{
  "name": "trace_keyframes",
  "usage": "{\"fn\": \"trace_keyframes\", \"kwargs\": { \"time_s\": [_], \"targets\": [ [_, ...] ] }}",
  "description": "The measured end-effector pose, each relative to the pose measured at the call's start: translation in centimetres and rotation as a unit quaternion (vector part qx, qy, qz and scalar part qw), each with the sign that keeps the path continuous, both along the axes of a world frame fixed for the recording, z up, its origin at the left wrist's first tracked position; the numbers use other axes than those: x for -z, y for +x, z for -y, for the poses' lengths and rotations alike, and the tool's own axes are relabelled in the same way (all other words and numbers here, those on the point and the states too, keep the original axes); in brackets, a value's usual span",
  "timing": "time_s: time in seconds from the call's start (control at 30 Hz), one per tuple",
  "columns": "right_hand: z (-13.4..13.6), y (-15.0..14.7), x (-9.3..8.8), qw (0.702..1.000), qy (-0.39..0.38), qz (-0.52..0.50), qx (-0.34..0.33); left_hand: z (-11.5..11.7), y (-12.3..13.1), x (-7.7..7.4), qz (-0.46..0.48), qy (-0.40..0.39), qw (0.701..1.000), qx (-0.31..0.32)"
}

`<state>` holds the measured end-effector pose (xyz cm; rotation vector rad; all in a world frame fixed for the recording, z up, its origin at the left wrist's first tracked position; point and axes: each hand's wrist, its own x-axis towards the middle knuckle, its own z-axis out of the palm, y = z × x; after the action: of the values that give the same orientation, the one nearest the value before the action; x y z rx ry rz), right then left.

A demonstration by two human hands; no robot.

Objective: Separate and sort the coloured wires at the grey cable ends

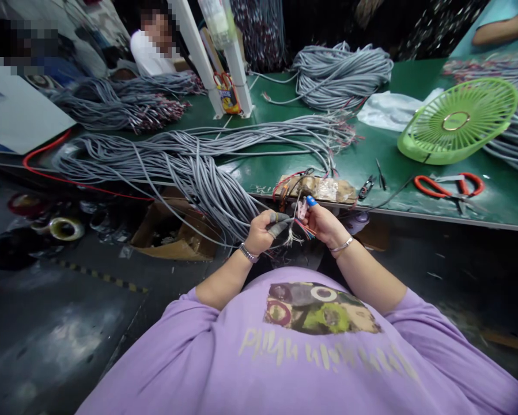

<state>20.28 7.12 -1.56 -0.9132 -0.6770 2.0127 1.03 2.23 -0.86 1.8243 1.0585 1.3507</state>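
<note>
Your two hands meet just below the worktop (384,155) edge. Your left hand (262,231), with two grey cots on its fingers (278,223), is clamped on the base of one tuft of coloured wires (301,227). Your right hand (324,222), with one blue cot, has its fingers pinched together on the strands of the same tuft. The tuft lies between both sets of fingers. One grey cable bundle (207,184) hangs just left of your left fingers. One pair of red-handled scissors (449,187) and one green fan (457,121) lie well beyond your right fingers.
</note>
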Motion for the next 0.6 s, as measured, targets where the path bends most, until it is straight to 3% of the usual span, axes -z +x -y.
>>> {"fn": "trace_keyframes", "kwargs": {
  "time_s": [0.17, 0.6],
  "targets": [
    [0.3, -0.7, -0.5, 0.999, -0.004, -0.025, 0.033, -1.0, 0.5, 1.4, -0.015, -0.02, 1.0, 0.018],
    [0.3, -1.5, 0.2, 0.996, 0.02, -0.031, 0.083, -1.3, 0.7, 2.1, -0.071, -0.007, 0.996, 0.045]
  ]
}}
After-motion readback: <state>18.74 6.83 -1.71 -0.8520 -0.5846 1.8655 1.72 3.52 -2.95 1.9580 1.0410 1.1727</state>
